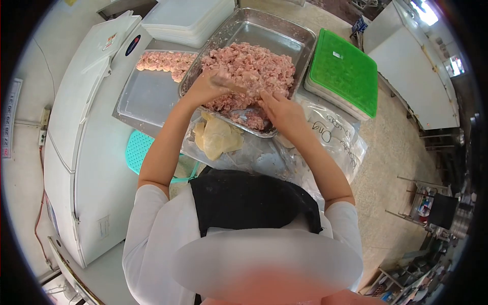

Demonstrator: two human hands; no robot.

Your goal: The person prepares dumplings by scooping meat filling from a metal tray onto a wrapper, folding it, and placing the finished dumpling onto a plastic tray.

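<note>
A steel tray (300, 35) holds a heap of pink minced filling (249, 66). My left hand (203, 87) hovers over the near side of the heap, shut on a thin flat stick (231, 85) that points to the right. My right hand (282, 111) sits at the tray's near rim. Its fingers are curled around what looks like a small wrapper, mostly hidden, and the stick's tip nearly touches them. A stack of pale dough wrappers (218, 136) lies on a clear plastic bag (335, 137) just below the tray, between my forearms.
A flat metal tray (147, 94) to the left carries a row of shaped dumplings (163, 61) at its far end. Also here: white lidded boxes (188, 20) behind, a green-lidded container (344, 71) right, a white chest freezer (84, 127) left, and a teal stool (138, 151).
</note>
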